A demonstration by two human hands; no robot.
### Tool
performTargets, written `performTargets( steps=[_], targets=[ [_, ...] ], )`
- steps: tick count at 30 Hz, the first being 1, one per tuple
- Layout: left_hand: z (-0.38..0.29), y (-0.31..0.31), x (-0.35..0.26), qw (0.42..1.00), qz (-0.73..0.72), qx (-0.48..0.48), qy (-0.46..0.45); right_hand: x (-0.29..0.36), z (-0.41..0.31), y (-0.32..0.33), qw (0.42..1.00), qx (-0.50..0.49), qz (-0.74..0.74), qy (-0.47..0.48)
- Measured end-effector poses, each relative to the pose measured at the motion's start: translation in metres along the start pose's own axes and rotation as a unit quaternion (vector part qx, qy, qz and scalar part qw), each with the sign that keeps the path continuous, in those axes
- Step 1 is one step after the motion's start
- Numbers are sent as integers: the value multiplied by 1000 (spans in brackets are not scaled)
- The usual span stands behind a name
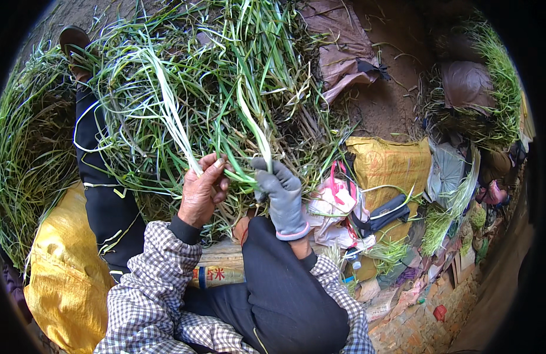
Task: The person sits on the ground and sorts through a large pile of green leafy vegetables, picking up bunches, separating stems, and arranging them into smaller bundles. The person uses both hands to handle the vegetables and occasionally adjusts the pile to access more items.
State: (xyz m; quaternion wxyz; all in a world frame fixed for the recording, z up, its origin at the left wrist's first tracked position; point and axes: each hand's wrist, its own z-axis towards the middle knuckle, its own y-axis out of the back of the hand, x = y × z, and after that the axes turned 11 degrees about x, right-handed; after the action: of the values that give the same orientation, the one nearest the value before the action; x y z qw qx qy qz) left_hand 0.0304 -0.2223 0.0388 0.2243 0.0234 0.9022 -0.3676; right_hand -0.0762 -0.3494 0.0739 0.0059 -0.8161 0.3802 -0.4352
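Note:
My bare left hand (pixel 205 188) grips a bundle of long, pale stalks (pixel 169 106) that fans out up and to the left. Just to its right, my right hand (pixel 279 190) wears a grey work glove with a pink-edged cuff and is closed around a plant stalk (pixel 255 124) with a whitish lower part. Some green leaves (pixel 237 175) stretch between the two hands, with the left fingertips near them. Beneath and beyond both hands spreads a heap of cut green plants (pixel 135 132), with strands strewn in many directions.
Yellow woven sacks (pixel 65 261) (pixel 383 163) lie at left and right. Beside the right one are a white bag (pixel 330 208) with pink straps and a dark pouch (pixel 390 212). A brown sheet (pixel 339 48) covers bare soil. Trimmed greens (pixel 498 84) pile up far right.

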Motion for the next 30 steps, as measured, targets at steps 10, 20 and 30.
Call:
performTargets(
  steps=[10, 20, 30],
  targets=[
    [2, -17, -23, 991, 120, -13, 64, -14, 13, -3, 760, 7, -611, 221],
    [-3, -17, -7, 980, 195, 28, 5, -23, 31, 14, 951, -36, -287, 111],
    [6, -1, -43, 989, 92, 98, -61, 14, 25, 3, 940, 62, -250, 225]
  ],
)
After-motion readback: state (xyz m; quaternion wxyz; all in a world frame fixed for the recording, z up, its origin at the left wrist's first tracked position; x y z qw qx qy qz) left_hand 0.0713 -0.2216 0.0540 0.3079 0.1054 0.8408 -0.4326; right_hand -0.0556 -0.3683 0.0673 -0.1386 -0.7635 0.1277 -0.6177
